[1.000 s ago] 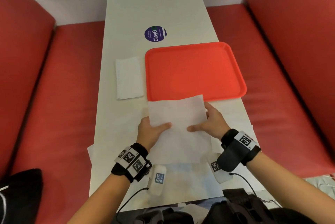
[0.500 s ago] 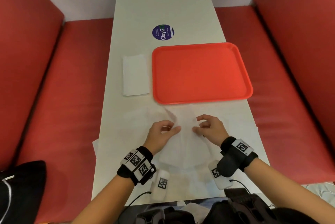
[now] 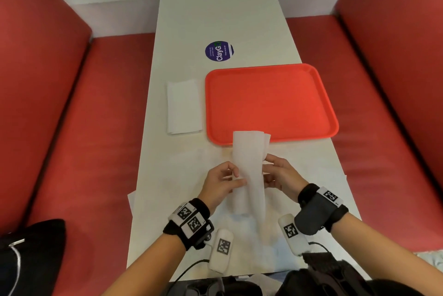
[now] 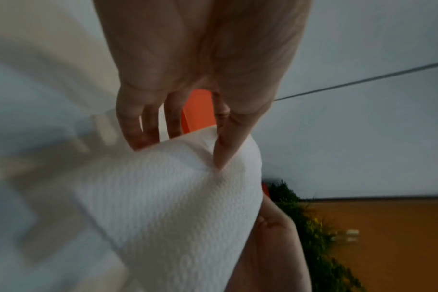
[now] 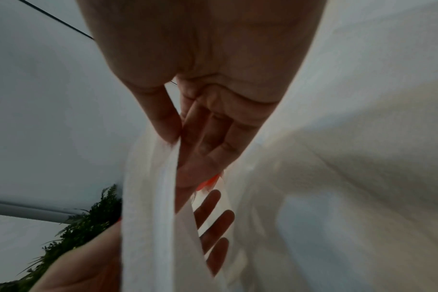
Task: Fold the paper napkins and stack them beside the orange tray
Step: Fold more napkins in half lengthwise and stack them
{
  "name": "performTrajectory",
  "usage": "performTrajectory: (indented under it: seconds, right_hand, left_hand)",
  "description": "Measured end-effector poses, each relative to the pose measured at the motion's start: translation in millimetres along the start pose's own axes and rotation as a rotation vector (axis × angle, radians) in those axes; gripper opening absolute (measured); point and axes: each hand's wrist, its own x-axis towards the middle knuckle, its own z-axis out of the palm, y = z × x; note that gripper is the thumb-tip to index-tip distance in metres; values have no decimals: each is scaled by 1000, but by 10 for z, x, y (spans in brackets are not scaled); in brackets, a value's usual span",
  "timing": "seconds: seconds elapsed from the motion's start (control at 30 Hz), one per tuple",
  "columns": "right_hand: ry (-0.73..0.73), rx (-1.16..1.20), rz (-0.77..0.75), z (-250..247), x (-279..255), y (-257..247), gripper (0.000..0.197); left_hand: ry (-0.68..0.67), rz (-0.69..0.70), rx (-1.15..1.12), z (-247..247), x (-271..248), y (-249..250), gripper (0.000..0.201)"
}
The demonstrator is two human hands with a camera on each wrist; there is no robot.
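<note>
Paper napkin [image 3: 249, 171], half folded, is held above the desk [image 3: 167, 175] near the orange tray [image 3: 271, 101], pinched by left hand [image 3: 221, 181] and right hand [image 3: 280, 175]; if grip is loosened, edges could be misaligned.

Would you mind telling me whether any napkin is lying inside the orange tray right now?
No, the orange tray holds nothing; the folded napkin stack lies on the table beside its left edge.
</note>
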Motion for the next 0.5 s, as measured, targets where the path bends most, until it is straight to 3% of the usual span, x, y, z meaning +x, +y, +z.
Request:
performTrajectory:
  seconds: [0.1,0.2,0.33,0.5]
  right_hand:
    - [11,-13,5,32,64,-28,24]
    - [24,-27,13,41,117,-68,16]
    - [28,-86,13,-13,154,-67,17]
    - [110,-103,22,-176,225,-70,17]
  left_hand:
    - [49,-37,-41,-126,39,149,32]
    - [171,76,99,-425,205,478,29]
    - [190,236,215,-749,481,1124,48]
    - [334,368,150,-1173,896,1699,49]
